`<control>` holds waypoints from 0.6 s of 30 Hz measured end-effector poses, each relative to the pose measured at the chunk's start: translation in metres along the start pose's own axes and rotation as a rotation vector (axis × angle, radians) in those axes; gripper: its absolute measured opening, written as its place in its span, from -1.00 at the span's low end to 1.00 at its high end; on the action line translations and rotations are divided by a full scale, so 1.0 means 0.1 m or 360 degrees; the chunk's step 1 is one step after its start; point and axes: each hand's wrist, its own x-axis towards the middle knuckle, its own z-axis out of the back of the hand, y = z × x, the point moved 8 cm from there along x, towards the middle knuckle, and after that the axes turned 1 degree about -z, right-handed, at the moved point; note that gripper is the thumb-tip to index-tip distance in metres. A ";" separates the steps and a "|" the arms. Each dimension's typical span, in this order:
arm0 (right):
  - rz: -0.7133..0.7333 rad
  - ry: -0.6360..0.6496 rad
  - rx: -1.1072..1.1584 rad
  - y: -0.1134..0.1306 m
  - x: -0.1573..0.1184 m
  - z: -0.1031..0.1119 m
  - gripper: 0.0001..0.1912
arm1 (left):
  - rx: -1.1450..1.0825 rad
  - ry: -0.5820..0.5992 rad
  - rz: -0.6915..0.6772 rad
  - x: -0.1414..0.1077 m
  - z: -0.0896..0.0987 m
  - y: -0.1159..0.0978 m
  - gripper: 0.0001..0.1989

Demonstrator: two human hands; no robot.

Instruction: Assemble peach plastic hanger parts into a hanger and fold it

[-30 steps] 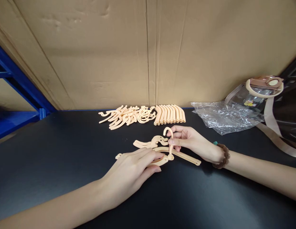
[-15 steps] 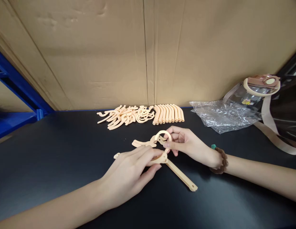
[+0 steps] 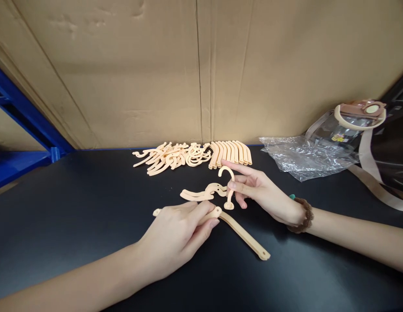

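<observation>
Between thumb and fingers, my right hand (image 3: pixel 253 186) pinches a beige plastic hanger hook (image 3: pixel 232 180), its curve up and its flat round foot at the bottom. Just left of that foot, my left hand (image 3: pixel 182 232) is closed around a beige hanger arm (image 3: pixel 217 212); a hole shows at its end, while my fingers cover its middle. A second long hanger arm (image 3: pixel 245 236) slants from that end toward the lower right. Behind my left hand, curved beige hanger pieces (image 3: pixel 198 194) lie on the black table, partly hidden by my right fingers.
At the back of the black table (image 3: pixel 91 208) lie a loose pile of beige hooks and arms (image 3: pixel 172 157) and a neat row of curved arms (image 3: pixel 230 154). To the right are a clear plastic bag (image 3: pixel 305 158) and a strapped bottle (image 3: pixel 351 123). Cardboard (image 3: pixel 139 86) stands behind.
The hook has come away from the end of the hanger arm and turned, so its foot now shows. My right index finger has stretched out; my left hand still grips the arm.
</observation>
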 end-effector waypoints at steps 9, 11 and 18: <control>-0.0125 0.0195 0.0005 -0.03 -0.01 -0.16 -0.79 | 0.0100 -0.0096 -0.0018 -0.01 0.02 -0.03 -0.84; -0.0155 0.0229 0.0048 -0.05 -0.02 -0.19 -0.75 | 0.0036 -0.0096 -0.0075 -0.02 0.02 -0.06 -0.86; -0.0067 0.0209 0.0006 -0.03 -0.03 -0.19 -0.50 | 0.0013 -0.0155 -0.0155 -0.04 0.03 -0.09 -0.90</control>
